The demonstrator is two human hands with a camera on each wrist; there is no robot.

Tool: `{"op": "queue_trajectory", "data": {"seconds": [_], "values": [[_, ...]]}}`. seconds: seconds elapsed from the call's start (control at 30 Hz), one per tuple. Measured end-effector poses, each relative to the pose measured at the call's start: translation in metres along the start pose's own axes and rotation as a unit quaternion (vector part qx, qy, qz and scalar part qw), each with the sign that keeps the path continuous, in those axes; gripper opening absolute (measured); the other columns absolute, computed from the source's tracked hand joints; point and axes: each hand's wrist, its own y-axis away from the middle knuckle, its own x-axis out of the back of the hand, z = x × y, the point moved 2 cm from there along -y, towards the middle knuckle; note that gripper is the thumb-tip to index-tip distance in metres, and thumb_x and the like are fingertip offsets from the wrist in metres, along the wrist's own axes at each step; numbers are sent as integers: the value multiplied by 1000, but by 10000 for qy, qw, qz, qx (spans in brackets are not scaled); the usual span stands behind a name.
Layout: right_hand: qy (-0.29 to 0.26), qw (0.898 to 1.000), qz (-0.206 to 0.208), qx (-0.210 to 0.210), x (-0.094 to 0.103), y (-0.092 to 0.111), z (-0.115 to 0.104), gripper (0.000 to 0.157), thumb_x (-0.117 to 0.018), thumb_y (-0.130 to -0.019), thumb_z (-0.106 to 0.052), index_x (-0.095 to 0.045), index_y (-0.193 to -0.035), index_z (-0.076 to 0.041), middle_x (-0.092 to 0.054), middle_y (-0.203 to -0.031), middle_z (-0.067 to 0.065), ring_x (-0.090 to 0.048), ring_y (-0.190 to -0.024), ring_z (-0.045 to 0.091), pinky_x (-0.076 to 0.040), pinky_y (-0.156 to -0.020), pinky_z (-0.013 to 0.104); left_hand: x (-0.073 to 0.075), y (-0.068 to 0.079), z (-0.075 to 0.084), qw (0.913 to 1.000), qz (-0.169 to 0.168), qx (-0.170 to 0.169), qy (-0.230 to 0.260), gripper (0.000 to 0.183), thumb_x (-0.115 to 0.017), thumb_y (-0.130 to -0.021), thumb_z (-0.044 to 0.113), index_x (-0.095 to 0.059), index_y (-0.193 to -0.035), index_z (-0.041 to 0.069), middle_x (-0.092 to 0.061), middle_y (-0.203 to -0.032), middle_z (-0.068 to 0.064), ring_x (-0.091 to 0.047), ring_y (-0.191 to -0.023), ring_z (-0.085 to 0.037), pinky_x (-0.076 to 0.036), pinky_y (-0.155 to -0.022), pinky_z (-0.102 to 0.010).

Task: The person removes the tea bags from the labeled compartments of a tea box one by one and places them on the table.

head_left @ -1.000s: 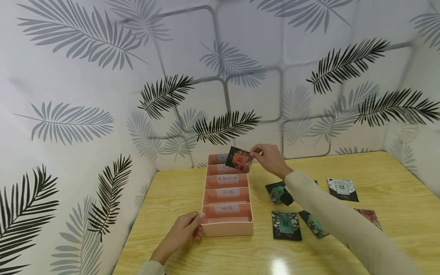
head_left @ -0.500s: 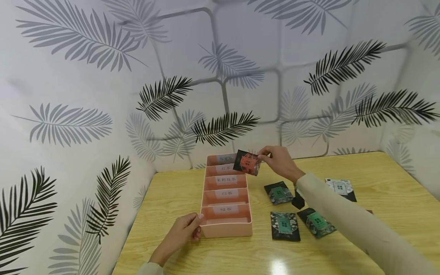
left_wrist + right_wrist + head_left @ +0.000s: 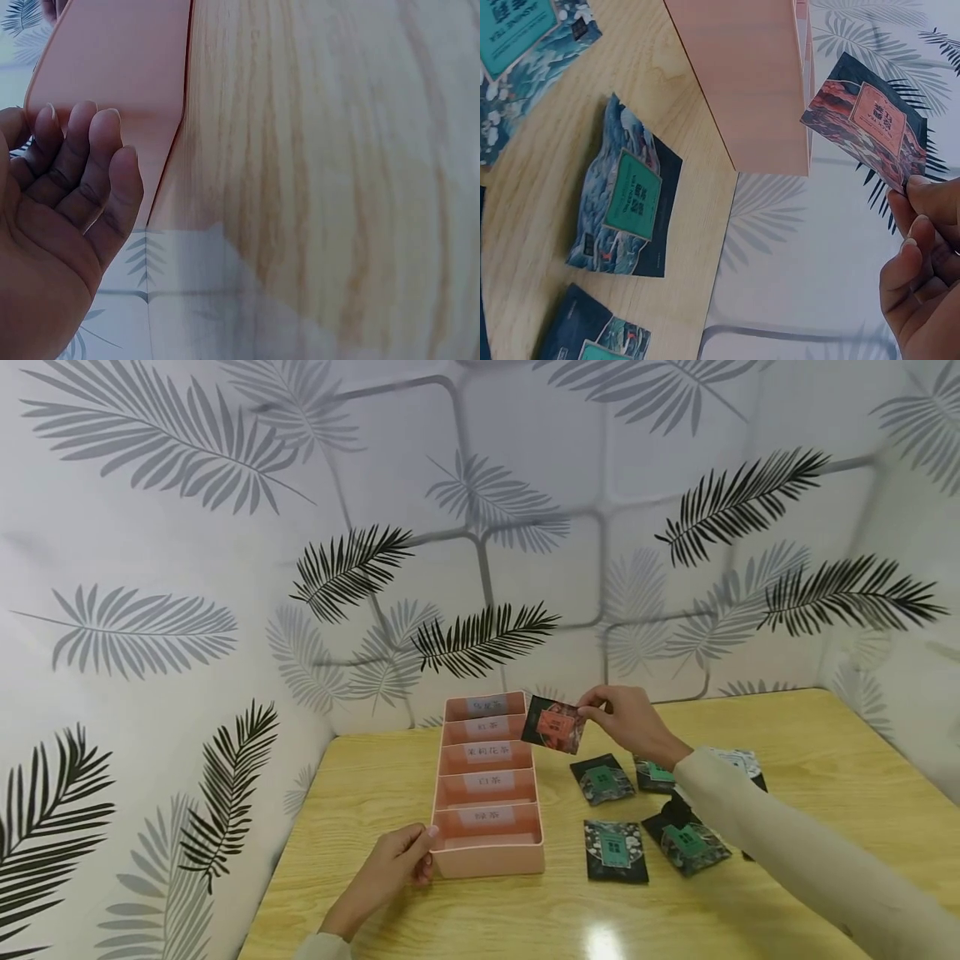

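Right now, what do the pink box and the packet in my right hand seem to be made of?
The pink box seems smooth, matte plastic: even colour, thin walls, rounded corners. The packet looks like thin laminated film or coated paper, with crisp edges, smooth printed face; I can't tell which.

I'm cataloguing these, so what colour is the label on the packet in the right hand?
The label is coral red, clearest in the right wrist view.
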Motion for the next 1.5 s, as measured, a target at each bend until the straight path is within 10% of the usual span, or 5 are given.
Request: {"op": "queue_trajectory", "data": {"seconds": [1.5], "values": [[505,9979,-55,-395,60,115,35,11,-69,-102,-20,-76,-107,-13,-70,-86,-7,-51,-60,8,-41,-53,28,-3,1,1,10000,11,26,78,50,-49,-110,42,-58,-87,0,-63,-77,-11,-63,-65,-19,-61,-61,-39]]}}
